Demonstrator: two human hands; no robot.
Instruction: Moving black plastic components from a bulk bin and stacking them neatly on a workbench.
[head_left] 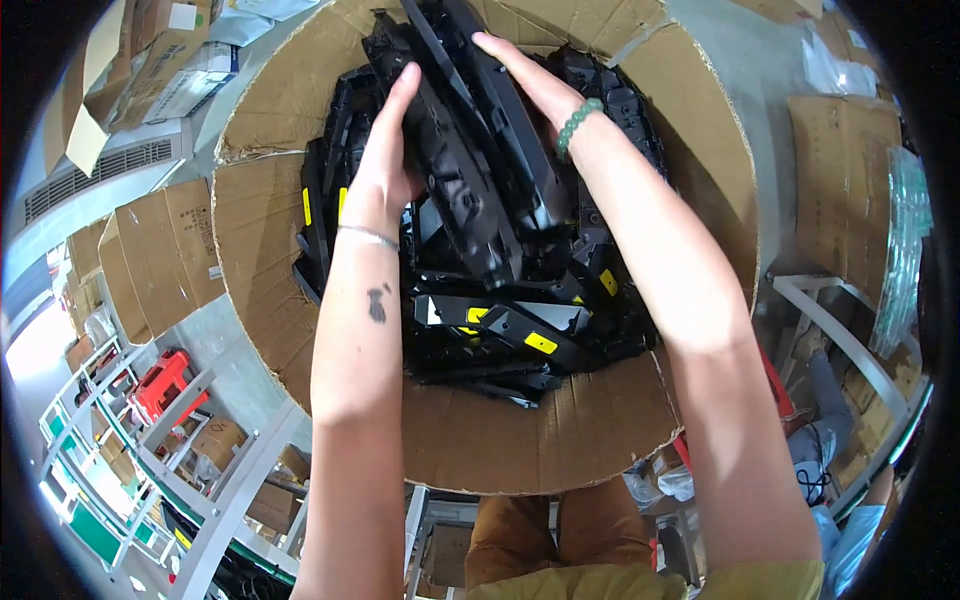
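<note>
Both arms reach into a large cardboard box [540, 430] heaped with black plastic parts [490, 345], several with yellow labels. My left hand [388, 150] is closed against the left side of a bundle of long black plastic parts [460, 180]; its thumb points up along the edge. On the bundle's other side, my right hand [540, 90] grips the upper right, thumb stretched along the top. The long parts lie side by side, tilted, between my palms. Most of my fingers are hidden beneath them.
Grey metal racks [245, 490] stand at lower left, with a red case [170, 385] among them. Cardboard cartons [165, 255] sit at the left, and another carton [835, 180] at the right beside a metal frame [850, 335]. Someone's grey-clad leg [825, 420] shows at lower right.
</note>
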